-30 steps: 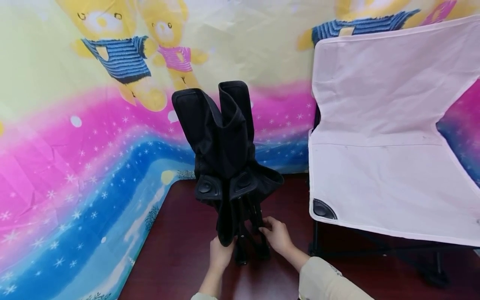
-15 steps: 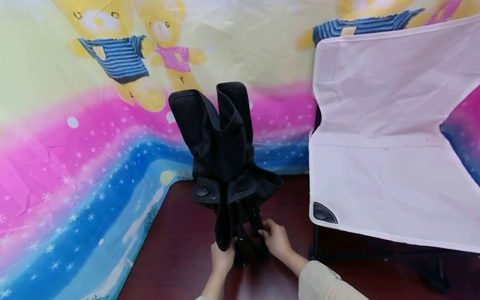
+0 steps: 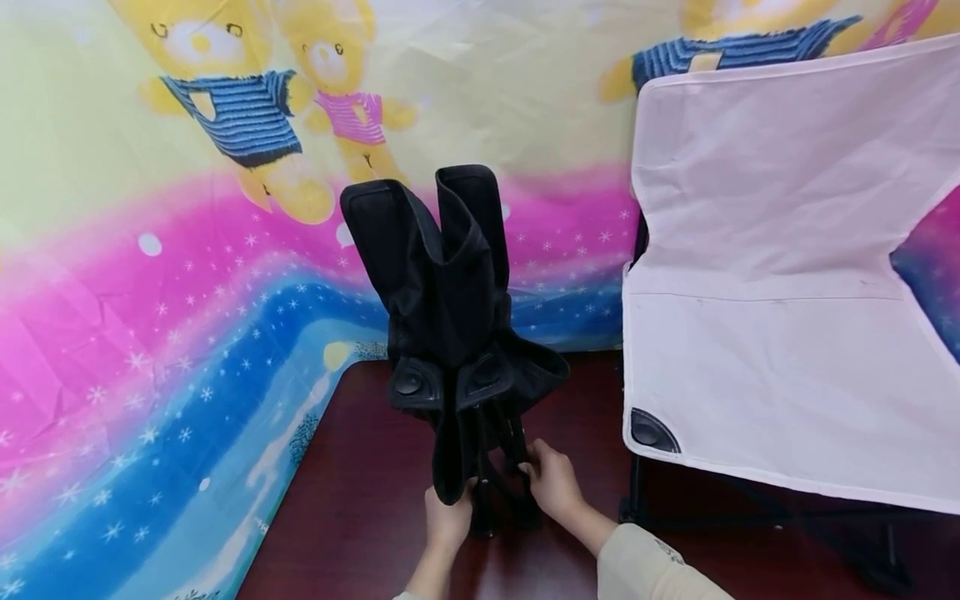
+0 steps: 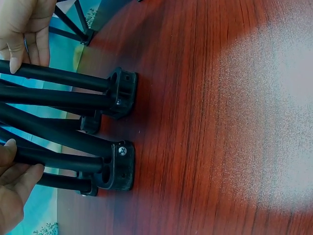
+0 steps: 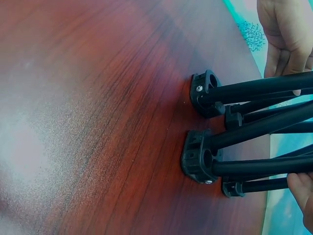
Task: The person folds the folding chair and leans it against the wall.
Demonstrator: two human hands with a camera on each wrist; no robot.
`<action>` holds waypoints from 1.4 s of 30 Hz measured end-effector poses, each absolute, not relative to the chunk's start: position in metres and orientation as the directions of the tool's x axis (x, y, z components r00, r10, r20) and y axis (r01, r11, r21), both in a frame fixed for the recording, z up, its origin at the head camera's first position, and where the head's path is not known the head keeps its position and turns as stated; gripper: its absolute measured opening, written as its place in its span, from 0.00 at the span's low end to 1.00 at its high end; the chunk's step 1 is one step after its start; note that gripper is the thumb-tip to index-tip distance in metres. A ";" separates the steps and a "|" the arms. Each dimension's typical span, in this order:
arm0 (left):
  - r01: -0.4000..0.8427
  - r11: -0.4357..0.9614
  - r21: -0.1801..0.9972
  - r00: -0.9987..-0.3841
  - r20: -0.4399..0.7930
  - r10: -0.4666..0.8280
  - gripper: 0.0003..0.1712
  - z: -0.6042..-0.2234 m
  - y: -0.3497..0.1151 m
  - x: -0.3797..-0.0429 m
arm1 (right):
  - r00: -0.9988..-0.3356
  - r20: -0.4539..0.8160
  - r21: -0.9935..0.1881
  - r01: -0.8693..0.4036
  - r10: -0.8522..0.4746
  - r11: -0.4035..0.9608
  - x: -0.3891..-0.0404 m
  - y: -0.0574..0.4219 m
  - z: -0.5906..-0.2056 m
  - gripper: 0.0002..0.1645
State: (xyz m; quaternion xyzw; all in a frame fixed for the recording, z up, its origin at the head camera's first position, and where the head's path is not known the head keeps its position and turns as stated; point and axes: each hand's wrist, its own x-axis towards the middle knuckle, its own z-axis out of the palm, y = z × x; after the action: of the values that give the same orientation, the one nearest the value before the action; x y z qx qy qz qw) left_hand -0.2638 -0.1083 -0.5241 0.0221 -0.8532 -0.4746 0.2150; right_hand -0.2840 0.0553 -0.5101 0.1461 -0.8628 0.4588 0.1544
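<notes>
A black folding chair, mostly folded, stands upright on the table with its fabric bunched into upright flaps. Low down, my left hand grips one of its black tube legs, partly hidden by hanging fabric in the head view. My right hand holds a leg on the other side between thumb and fingers. The left wrist view shows the legs crossing close together, with plastic feet on the tabletop. In the right wrist view, right-hand fingertips touch the lower tube.
A white fabric chair stands unfolded on the right, its dark legs on the same dark red wooden table. Behind hangs a colourful backdrop printed with bears, meeting the table's back and left edges.
Both hands stay on the black chair's legs, sitting slightly lower in the head view. The white chair appears shifted a little to the right.
</notes>
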 end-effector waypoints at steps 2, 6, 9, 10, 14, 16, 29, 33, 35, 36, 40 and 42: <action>0.170 0.559 0.812 -0.905 0.353 -0.237 0.03 -0.524 -0.108 -0.265 | -0.909 0.404 -0.746 -0.393 -0.104 0.538 -0.284 0.055 -0.510 0.06; 0.155 0.557 0.816 -0.912 0.335 -0.237 0.02 -0.523 -0.108 -0.265 | -0.914 0.393 -0.757 -0.382 -0.096 0.531 -0.284 0.055 -0.510 0.07; 0.152 0.576 0.803 -0.913 0.338 -0.229 0.03 -0.523 -0.108 -0.266 | -0.909 0.402 -0.748 -0.394 -0.107 0.535 -0.285 0.055 -0.510 0.08; 0.160 0.586 0.795 -0.911 0.348 -0.223 0.03 -0.523 -0.108 -0.266 | -0.907 0.406 -0.744 -0.398 -0.110 0.537 -0.285 0.055 -0.510 0.08; 0.192 0.607 0.771 -0.902 0.382 -0.200 0.02 -0.523 -0.108 -0.267 | -0.899 0.420 -0.725 -0.413 -0.122 0.551 -0.288 0.055 -0.510 0.08; 0.211 0.611 0.763 -0.897 0.400 -0.190 0.02 -0.524 -0.108 -0.268 | -0.901 0.416 -0.726 -0.411 -0.124 0.551 -0.289 0.055 -0.510 0.07; 0.284 0.660 0.696 -0.863 0.485 -0.141 0.02 -0.525 -0.108 -0.273 | -0.910 0.397 -0.736 -0.394 -0.120 0.550 -0.293 0.057 -0.509 0.08; 0.292 0.676 0.677 -0.851 0.506 -0.140 0.02 -0.526 -0.108 -0.276 | -0.913 0.393 -0.733 -0.385 -0.113 0.560 -0.295 0.057 -0.510 0.09; 0.295 0.682 0.670 -0.847 0.513 -0.139 0.02 -0.527 -0.108 -0.277 | -0.912 0.395 -0.735 -0.385 -0.109 0.558 -0.296 0.057 -0.510 0.09; 0.292 0.680 0.672 -0.848 0.511 -0.141 0.02 -0.527 -0.107 -0.277 | -0.911 0.399 -0.735 -0.387 -0.108 0.557 -0.297 0.057 -0.510 0.09; 0.259 0.663 0.703 -0.877 0.459 -0.144 0.03 -0.526 -0.107 -0.280 | -0.903 0.415 -0.729 -0.402 -0.109 0.554 -0.301 0.056 -0.511 0.10; 0.237 0.657 0.715 -0.892 0.428 -0.144 0.03 -0.525 -0.106 -0.283 | -0.901 0.418 -0.725 -0.406 -0.112 0.556 -0.304 0.056 -0.510 0.10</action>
State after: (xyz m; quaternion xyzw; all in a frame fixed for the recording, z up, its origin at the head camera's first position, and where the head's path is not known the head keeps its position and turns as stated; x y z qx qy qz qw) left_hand -0.2830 -0.1062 -0.5252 -0.0265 -0.8807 -0.4130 0.2305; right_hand -0.3036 0.0561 -0.5102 0.1493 -0.8665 0.4469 0.1644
